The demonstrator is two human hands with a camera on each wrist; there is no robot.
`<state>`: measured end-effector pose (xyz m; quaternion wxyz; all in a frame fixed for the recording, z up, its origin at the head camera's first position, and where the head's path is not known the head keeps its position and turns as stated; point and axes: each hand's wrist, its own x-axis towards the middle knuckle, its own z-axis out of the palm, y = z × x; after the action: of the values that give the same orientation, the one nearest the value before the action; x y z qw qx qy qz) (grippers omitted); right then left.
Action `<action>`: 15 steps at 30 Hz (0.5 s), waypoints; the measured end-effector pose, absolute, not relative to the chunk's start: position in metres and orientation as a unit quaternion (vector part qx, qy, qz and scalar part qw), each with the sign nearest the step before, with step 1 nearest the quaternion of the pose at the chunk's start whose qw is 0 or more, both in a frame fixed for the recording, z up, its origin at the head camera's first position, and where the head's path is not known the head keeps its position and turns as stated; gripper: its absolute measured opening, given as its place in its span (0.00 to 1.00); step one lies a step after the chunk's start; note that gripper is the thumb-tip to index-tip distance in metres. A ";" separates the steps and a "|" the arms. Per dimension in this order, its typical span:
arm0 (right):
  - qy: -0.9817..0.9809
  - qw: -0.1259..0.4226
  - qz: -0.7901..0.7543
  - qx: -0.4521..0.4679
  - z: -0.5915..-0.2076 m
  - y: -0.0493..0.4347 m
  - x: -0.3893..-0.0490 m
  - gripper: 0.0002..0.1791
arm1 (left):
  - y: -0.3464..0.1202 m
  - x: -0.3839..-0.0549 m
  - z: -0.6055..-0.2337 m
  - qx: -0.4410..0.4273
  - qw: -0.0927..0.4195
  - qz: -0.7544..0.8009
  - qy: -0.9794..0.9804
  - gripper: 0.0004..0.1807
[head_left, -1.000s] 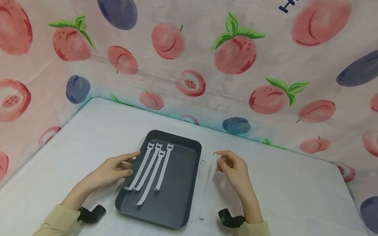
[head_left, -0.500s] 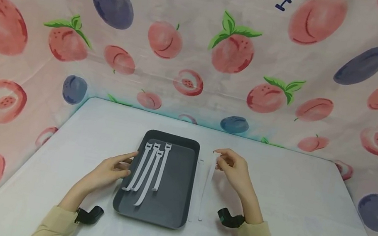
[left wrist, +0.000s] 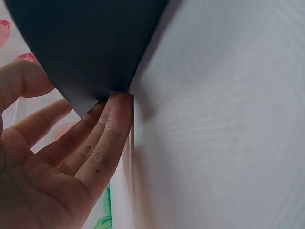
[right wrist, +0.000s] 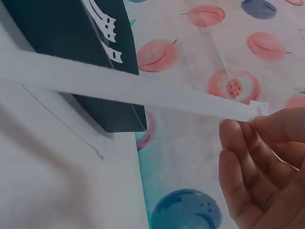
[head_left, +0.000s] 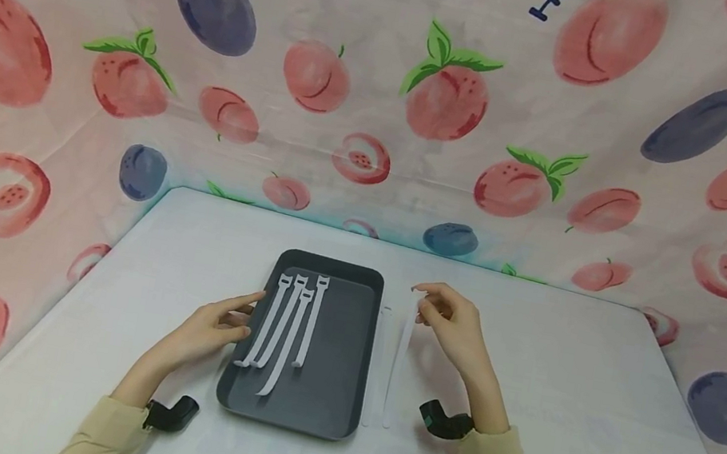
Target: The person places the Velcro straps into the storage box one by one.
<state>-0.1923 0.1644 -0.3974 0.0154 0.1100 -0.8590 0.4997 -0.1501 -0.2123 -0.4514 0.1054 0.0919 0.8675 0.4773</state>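
Observation:
My right hand (head_left: 452, 320) pinches a white hook-and-loop cable tie (right wrist: 162, 93) by its slotted head end, between thumb and fingertips. The tie hangs as a long flat strip, its tail pointing back toward the near side of the table. My left hand (head_left: 214, 326) rests against the left side of a dark grey rectangular tray (head_left: 331, 408), fingers nearly straight at its wall in the left wrist view. Several white cable ties (head_left: 289, 327) lie side by side in the left half of the tray, heads toward the far end.
Another white tie (head_left: 376, 367) lies flat on the white tabletop (head_left: 559, 400), just right of the tray and barely standing out from it. A fruit-printed cloth (head_left: 374, 83) hangs behind the table and along its left side.
My right hand has risen very slightly with the tie. The left hand stays at the tray's side, and the whole head view has shifted a little.

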 end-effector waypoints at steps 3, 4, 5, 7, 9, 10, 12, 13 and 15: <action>-0.860 0.017 0.498 0.110 -0.395 0.164 -0.191 0.12 | -0.212 -0.150 -0.451 0.091 0.106 0.478 0.867 0.32; -0.860 0.018 0.498 0.110 -0.394 0.164 -0.190 0.12 | -0.212 -0.150 -0.451 0.091 0.106 0.478 0.867 0.32; -0.860 0.020 0.498 0.110 -0.393 0.163 -0.190 0.12 | -0.212 -0.150 -0.451 0.091 0.106 0.479 0.867 0.32; -0.860 0.022 0.497 0.112 -0.391 0.163 -0.189 0.12 | -0.212 -0.150 -0.451 0.090 0.106 0.479 0.867 0.32; -0.860 0.024 0.498 0.113 -0.390 0.163 -0.188 0.12 | -0.212 -0.150 -0.451 0.089 0.106 0.478 0.868 0.32; -0.859 0.025 0.498 0.114 -0.389 0.163 -0.187 0.12 | -0.212 -0.150 -0.452 0.089 0.106 0.477 0.868 0.32; -0.858 0.027 0.499 0.116 -0.388 0.162 -0.187 0.12 | -0.212 -0.150 -0.452 0.089 0.104 0.475 0.869 0.32; -0.858 0.028 0.500 0.118 -0.387 0.162 -0.187 0.12 | -0.212 -0.150 -0.452 0.089 0.104 0.474 0.870 0.32; -0.858 0.030 0.499 0.118 -0.387 0.162 -0.186 0.12 | -0.212 -0.151 -0.453 0.089 0.104 0.474 0.870 0.32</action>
<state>-0.1864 0.1625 -0.3866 0.0296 0.1181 -0.8580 0.4990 -0.1506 -0.2122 -0.4526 0.1038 0.0893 0.8699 0.4738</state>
